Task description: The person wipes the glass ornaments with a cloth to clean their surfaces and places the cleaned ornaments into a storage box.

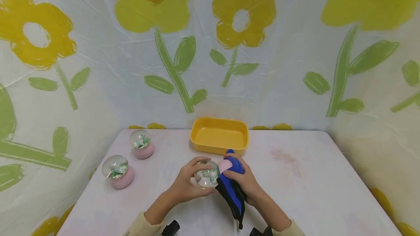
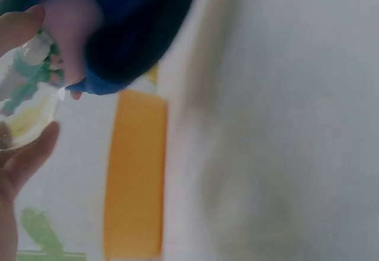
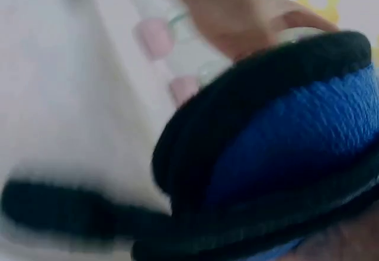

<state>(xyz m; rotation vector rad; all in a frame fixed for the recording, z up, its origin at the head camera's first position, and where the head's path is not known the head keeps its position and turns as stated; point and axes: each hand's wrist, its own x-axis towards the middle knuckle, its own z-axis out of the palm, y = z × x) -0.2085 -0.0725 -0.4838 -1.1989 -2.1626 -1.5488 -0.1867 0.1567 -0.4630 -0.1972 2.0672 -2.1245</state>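
Where the two cream sleeves, left sleeve (image 1: pixel 141 225) and right sleeve (image 1: pixel 291 228), end at the near side, both hands are busy with one snow globe (image 1: pixel 207 178). The left hand (image 1: pixel 184 182) has its fingers and thumb curled round the clear dome. The right hand (image 1: pixel 248 182) grips a blue cloth with black edging (image 1: pixel 229 188), which is folded about the pink base (image 1: pixel 225 165); a narrow end of the cloth hangs toward the near side (the right wrist view is blurred here). The globe is tipped on its side between the hands, dome to the left, base to the right, over the middle of the pale table (image 1: pixel 305 192). Green and white figures show inside the dome.

Further left on the table, a second snow globe (image 1: pixel 119 172) stands nearer, a third snow globe (image 1: pixel 142 145) behind it, well apart from the hands. Beyond the hands, near the back edge, sits a yellow tray (image 1: pixel 219 137). Behind everything hangs a white backdrop (image 1: pixel 282 90) with yellow flowers.
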